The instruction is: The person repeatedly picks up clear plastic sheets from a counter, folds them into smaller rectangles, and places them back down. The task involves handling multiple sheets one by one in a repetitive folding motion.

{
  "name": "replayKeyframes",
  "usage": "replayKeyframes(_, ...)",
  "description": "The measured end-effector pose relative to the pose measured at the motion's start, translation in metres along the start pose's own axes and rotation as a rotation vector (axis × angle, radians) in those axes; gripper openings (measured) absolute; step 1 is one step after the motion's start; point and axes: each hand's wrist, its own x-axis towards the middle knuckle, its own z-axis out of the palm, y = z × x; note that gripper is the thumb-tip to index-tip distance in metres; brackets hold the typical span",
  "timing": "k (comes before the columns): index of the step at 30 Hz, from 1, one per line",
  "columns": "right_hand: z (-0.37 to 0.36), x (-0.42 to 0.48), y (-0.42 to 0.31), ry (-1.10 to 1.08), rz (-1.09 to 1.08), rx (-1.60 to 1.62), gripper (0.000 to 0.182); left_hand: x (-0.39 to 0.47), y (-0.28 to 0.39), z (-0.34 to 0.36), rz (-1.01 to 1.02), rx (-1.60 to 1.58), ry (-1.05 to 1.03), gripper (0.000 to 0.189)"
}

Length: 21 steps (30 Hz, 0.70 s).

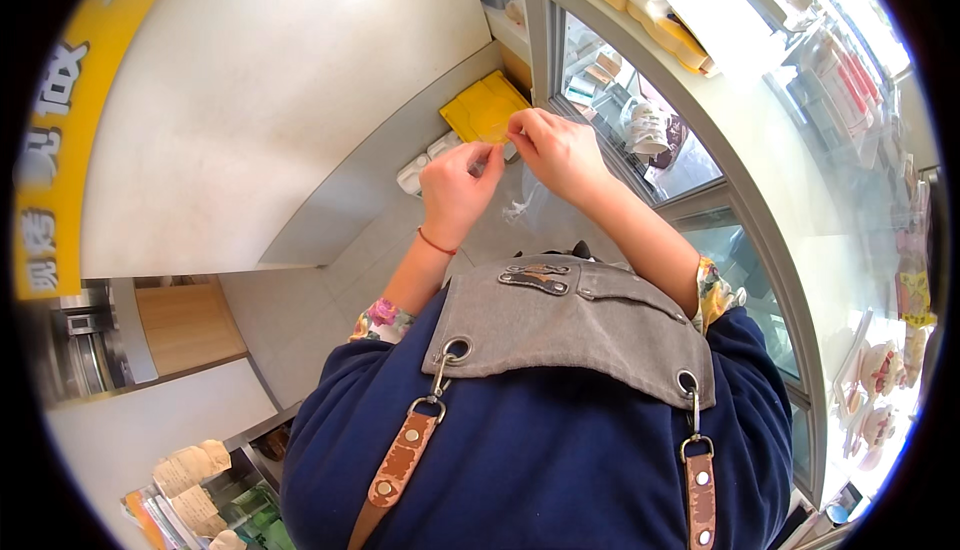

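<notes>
Both hands are raised in front of the body, fingertips nearly touching. My left hand (459,182), with a thin red cord at the wrist, pinches the edge of a thin clear plastic bag (531,201). My right hand (561,151) pinches the same clear film close beside it. The bag hangs below the hands and is hard to make out against the floor. A grey canvas apron (570,325) with brown leather straps covers my chest.
Beyond the hands, a yellow lid (484,104) and white containers (414,175) stand low by the counter base. A glass-fronted cabinet (731,205) with a grey frame is at right. A white panel with a yellow sign (112,62) is at left; papers (191,469) sit lower left.
</notes>
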Motion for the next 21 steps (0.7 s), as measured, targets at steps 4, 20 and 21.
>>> replayKeyframes(4, -0.007, -0.005, -0.001, -0.005, -0.179, -0.143, 0.014, 0.003, -0.007, -0.002, -0.232, -0.263, -0.145, 0.019)
replayKeyframes(20, -0.037, -0.007, -0.005, 0.031, -0.251, 0.080, 0.019, 0.010, 0.009, -0.020, -0.263, -0.514, -0.391, 0.017)
replayKeyframes(21, -0.035, -0.008, -0.004, 0.061, -0.210, 0.093, 0.019, 0.009, 0.014, -0.018, -0.233, -0.446, -0.363, 0.017)
